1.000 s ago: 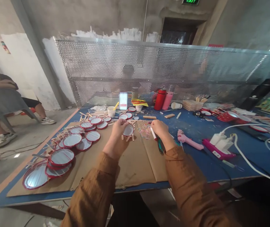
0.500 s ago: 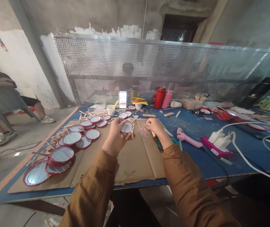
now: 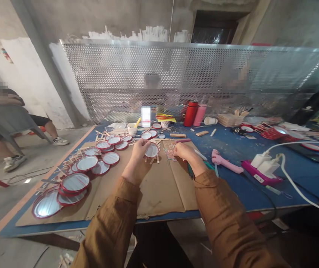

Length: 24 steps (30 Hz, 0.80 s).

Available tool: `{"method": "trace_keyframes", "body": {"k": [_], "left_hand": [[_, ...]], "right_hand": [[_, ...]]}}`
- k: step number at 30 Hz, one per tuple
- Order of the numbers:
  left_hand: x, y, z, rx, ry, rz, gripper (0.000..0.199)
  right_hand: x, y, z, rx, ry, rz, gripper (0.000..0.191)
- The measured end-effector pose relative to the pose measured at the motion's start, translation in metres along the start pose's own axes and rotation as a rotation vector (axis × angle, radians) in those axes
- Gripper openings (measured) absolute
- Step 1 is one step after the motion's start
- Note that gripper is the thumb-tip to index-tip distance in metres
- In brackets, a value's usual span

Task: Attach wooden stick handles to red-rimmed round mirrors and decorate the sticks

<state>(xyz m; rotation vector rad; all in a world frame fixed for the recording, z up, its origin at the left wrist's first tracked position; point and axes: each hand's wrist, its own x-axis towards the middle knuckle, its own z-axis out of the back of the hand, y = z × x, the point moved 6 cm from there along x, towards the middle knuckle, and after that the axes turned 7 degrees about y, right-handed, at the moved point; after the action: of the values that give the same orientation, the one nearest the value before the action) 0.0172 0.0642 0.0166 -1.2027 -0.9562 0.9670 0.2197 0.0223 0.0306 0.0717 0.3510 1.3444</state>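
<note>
Left grip: fingers curled shut on the rim of a red-edged round mirror, seemingly to steady it against the cardboard. Right grip: fingers bunched just beside the mirror, near a heap of small coloured bands; whether it has hold of anything cannot be told. Craft sticks lie under the mirror's lower edge. Further mirrors spread across lower left, likely laid out so that none overlaps much. Pink glue gun lies on the table, right of centre.

Open cardboard lies toward the body; red-rimmed mirrors crowd beside the left hand.
</note>
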Motion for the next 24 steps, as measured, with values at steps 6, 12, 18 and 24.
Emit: {"method": "trace_keyframes", "body": {"k": [6, 12, 18, 24], "left_hand": [[0.004, 0.004, -0.003, 0.038, 0.089, -0.045, 0.032], [0.004, 0.006, -0.017, 0.005, 0.266, -0.042, 0.039], [-0.003, 0.001, -0.027, -0.021, 0.299, -0.011, 0.031], [-0.006, -0.004, -0.031, -0.018, 0.336, -0.026, 0.032]], "right_hand": [[0.004, 0.000, 0.015, 0.135, -0.232, 0.097, 0.020], [0.001, 0.020, 0.020, 0.579, -0.359, 0.372, 0.011], [-0.005, 0.031, 0.016, 0.701, -0.349, 0.475, 0.010], [-0.008, 0.033, 0.016, 0.599, -0.345, 0.461, 0.009]]}}
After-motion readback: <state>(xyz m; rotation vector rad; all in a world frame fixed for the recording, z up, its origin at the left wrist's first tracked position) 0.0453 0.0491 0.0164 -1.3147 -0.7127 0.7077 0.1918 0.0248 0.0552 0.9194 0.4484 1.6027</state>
